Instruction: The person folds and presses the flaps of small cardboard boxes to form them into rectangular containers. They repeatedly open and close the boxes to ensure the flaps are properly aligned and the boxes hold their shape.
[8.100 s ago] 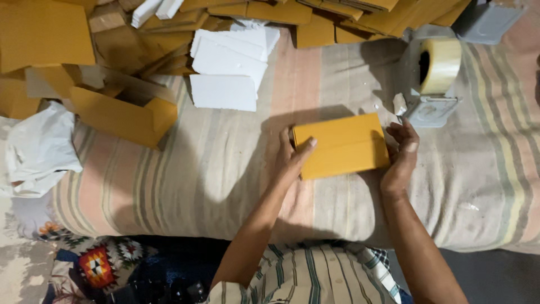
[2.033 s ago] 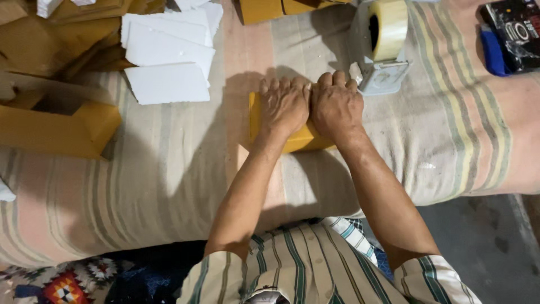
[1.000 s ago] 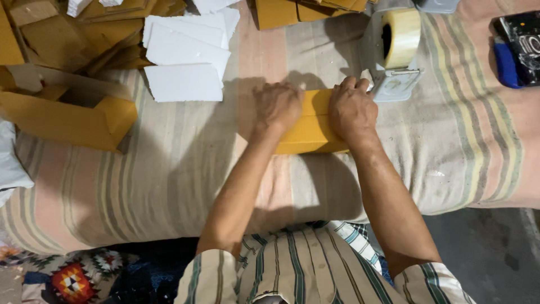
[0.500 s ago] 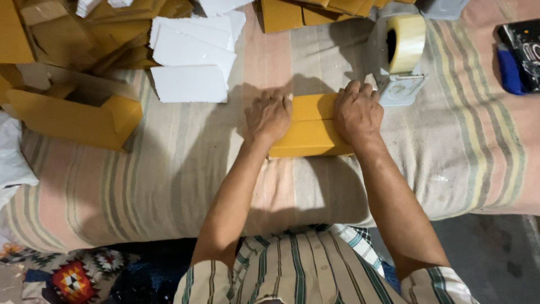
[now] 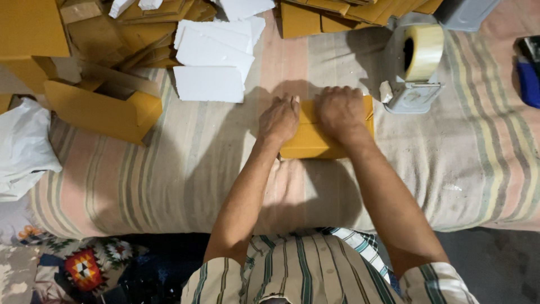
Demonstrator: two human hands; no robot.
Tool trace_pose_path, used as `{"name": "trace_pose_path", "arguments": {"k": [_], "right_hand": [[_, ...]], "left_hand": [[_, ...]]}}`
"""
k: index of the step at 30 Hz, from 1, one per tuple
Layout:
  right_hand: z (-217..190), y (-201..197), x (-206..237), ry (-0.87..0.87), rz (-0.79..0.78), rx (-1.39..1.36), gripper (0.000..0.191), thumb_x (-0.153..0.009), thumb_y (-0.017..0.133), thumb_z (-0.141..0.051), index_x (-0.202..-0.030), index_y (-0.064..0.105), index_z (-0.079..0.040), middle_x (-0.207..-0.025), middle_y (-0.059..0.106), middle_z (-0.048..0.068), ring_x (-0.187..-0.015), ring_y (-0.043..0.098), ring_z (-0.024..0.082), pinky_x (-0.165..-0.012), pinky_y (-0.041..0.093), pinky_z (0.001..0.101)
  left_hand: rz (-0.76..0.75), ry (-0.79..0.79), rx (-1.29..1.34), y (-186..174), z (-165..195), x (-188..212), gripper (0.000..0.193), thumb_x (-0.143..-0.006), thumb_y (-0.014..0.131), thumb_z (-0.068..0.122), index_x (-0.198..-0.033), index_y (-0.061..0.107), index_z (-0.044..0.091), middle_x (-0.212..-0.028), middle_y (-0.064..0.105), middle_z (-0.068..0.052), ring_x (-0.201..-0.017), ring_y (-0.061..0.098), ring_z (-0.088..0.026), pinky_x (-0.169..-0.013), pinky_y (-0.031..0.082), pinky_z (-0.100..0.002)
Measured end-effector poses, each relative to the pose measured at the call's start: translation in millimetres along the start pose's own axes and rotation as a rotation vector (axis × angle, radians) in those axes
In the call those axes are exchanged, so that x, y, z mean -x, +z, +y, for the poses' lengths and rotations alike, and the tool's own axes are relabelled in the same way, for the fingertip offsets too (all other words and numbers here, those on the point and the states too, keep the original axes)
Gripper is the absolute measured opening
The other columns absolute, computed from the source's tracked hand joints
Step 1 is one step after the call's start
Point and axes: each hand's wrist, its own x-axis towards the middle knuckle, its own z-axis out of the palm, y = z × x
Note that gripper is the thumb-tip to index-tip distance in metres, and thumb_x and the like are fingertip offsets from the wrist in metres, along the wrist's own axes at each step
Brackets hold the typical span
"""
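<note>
Your left hand [image 5: 279, 119] and right hand [image 5: 339, 111] lie flat on the yellow box [image 5: 315, 143] — no closed grip, palms pressing — beside the tape dispenser [image 5: 413, 73].

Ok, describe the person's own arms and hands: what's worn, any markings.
Both arms are bare from the short sleeves down. The left hand and right hand wear no gloves; no rings, watch or markings show. The shirt is pale with dark green and blue stripes, its short sleeves ending above the elbows.

We saw a striped blanket [image 5: 169, 186] covering the work surface, a patterned rug [image 5: 84, 264] at seven o'clock, grey floor [image 5: 495, 264] at five.
</note>
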Motion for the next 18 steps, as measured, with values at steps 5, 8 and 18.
{"name": "trace_pose_path", "arguments": {"k": [5, 8, 18], "right_hand": [[26.4, -16.7, 19.9, 0.186, 0.061, 0.112, 0.044, -0.109, 0.042, -0.036, -0.109, 0.071, -0.002, -0.109, 0.073, 0.02, -0.107, 0.066, 0.04, -0.094, 0.045, 0.0551], [0.5, -19.7, 11.8, 0.114, 0.093, 0.219, 0.041, -0.095, 0.045, -0.035, -0.107, 0.071, -0.006, -0.114, 0.072, 0.018, -0.11, 0.065, 0.04, -0.092, 0.044, 0.0614], [9.3, -5.7, 4.8, 0.036, -0.061, 0.113, 0.042, -0.096, 0.047, -0.029, -0.124, 0.067, -0.004, -0.124, 0.069, 0.019, -0.115, 0.062, 0.039, -0.097, 0.043, 0.0551]], "left_hand": [[0.041, 0.026, -0.029, 0.7, 6.5, 2.9, 0.048, -0.106, 0.031, 0.04, -0.129, 0.056, 0.005, -0.126, 0.062, -0.025, -0.107, 0.067, -0.044, -0.093, 0.052, -0.054], [-0.057, 0.002, -0.021, 1.5, 5.9, 1.7, 0.05, -0.109, 0.027, 0.04, -0.127, 0.056, 0.003, -0.123, 0.064, -0.025, -0.107, 0.068, -0.041, -0.095, 0.053, -0.052], [-0.074, 0.014, 0.008, -1.7, -1.2, -1.3, 0.052, -0.107, 0.027, 0.041, -0.13, 0.054, 0.004, -0.128, 0.061, -0.025, -0.114, 0.063, -0.042, -0.1, 0.048, -0.053]]}}
